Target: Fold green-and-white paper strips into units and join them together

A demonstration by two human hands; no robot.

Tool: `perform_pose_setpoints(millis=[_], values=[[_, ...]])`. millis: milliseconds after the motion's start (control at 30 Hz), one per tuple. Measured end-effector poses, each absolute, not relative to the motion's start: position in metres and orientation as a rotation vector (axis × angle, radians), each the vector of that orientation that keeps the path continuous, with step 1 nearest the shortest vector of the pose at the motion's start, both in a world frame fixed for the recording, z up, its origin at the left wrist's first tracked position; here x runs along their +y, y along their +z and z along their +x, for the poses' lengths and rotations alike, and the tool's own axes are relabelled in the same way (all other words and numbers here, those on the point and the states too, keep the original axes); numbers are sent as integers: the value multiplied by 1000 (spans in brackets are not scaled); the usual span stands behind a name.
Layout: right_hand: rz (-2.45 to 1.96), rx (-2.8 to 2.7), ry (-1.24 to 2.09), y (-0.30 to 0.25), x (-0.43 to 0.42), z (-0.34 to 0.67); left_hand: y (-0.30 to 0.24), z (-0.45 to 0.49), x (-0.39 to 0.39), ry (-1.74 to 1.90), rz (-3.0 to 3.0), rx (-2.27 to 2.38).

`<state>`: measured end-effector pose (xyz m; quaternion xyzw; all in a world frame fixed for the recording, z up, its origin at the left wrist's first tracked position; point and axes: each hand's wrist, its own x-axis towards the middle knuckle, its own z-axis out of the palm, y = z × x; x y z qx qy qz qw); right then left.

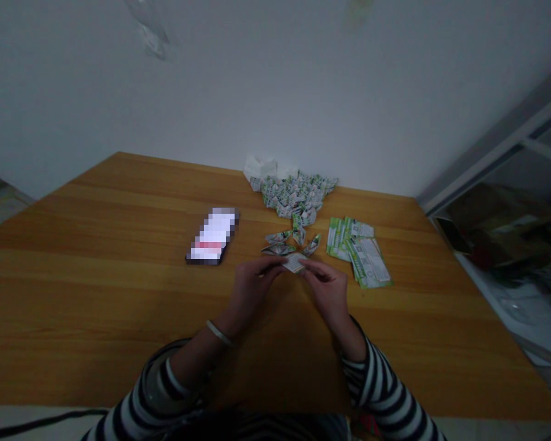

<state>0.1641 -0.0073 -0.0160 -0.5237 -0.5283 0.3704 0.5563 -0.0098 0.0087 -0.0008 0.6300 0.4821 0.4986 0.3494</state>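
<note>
Between my two hands is a small folded piece of printed paper (pixel 294 263), pale with fine print. My left hand (pixel 256 278) pinches its left corner, and the fingers of my right hand (pixel 327 283) close on its right side. Just beyond it lie several folded paper pieces (pixel 278 237), pointed and printed in green and white. Flat printed paper sheets (pixel 367 260) in green and white overlap to the right of my right hand. Farther back, many folded pieces form a pile (pixel 296 195) near the wall.
A phone (pixel 213 236) with a lit, blurred screen lies left of my hands on the wooden table (pixel 96 275). White crumpled plastic or tissue (pixel 259 167) sits behind the pile. The wall (pixel 275 79) borders the table's back edge. Shelving (pixel 500 245) with boxes stands at right.
</note>
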Motion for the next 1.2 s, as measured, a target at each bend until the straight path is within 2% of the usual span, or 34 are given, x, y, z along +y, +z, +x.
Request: perform_pose_setpoints(millis=[200,667,933,1200], values=[[-1240,-1234,824,-12,-10,164,-2,-9,9,1288,1569,1258],[-1191,-926,904,-10,-7,151,0,4,6,1171,1001,1115],[-1178,-1057,869,-12,-5,150,1,3,8,1121,878,987],[-1005,-1175,1211,-3,-6,156,-1,-1,9,878,959,808]])
